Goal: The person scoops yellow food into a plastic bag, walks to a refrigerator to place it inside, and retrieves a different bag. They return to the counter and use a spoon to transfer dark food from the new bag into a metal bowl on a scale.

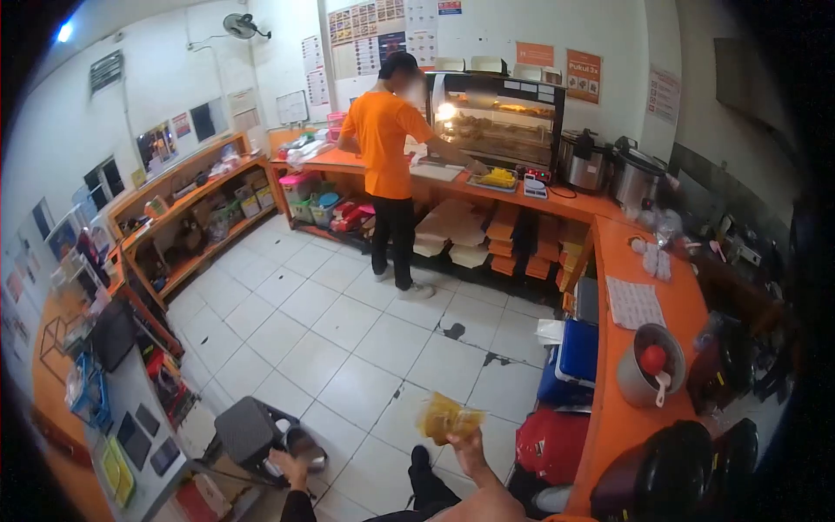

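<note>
Near centre, the right hand (470, 445) has its grip pinched on a yellow packet (448, 418) from below, raised above the floor (348, 348). The left hand (291, 468) braces low beside a grey stool (248, 429); I cannot tell its grip.

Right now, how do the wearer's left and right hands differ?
The right hand is raised and grips a yellow packet. The left hand is low, at a shiny object beside the grey stool, with no clear grip. Both are bare.
</note>
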Motion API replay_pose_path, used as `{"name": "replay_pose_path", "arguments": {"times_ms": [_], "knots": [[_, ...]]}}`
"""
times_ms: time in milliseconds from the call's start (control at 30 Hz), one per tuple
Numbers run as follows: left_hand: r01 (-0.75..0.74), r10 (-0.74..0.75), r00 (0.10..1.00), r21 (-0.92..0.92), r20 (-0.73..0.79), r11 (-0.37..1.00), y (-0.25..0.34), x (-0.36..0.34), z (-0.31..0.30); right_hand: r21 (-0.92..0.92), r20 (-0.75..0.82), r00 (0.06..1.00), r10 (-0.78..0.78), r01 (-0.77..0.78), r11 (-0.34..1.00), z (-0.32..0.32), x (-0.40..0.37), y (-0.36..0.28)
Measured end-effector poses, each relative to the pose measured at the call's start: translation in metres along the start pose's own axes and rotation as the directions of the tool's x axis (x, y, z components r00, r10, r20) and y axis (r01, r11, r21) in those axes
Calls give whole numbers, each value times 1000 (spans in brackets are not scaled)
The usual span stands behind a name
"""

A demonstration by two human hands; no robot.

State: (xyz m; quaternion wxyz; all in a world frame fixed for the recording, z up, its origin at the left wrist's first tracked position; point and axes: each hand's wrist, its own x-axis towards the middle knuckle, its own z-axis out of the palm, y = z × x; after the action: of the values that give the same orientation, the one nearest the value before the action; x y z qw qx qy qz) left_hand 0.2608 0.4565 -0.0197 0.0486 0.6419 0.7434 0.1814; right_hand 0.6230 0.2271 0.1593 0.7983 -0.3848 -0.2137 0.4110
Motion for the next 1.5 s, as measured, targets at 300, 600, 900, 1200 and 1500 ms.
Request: {"name": "replay_pose_path", "arguments": {"times_ms": [300, 600, 900, 1200, 1500], "knots": [[-25, 99, 962, -278, 254, 960, 230, 108, 82, -39, -139, 964, -227, 224, 974, -67, 245, -41], [-52, 62, 948, -41, 311, 998, 369, 176, 131, -107, -124, 955, -270, 258, 960, -89, 419, -145], [-105, 94, 922, 10, 375, 994, 561, 247, 260, -229, -189, 910, -370, 326, 917, -216, 585, -188], [-372, 787, 337, -694, 517, 616, 981, 321, 459, -388, -369, 778, -509, 368, 845, -319, 727, -314], [722, 798, 87, -589, 596, 361, 1421, 203, 335, -477, -625, 543, -560, 303, 825, -420, 783, -404]]}}
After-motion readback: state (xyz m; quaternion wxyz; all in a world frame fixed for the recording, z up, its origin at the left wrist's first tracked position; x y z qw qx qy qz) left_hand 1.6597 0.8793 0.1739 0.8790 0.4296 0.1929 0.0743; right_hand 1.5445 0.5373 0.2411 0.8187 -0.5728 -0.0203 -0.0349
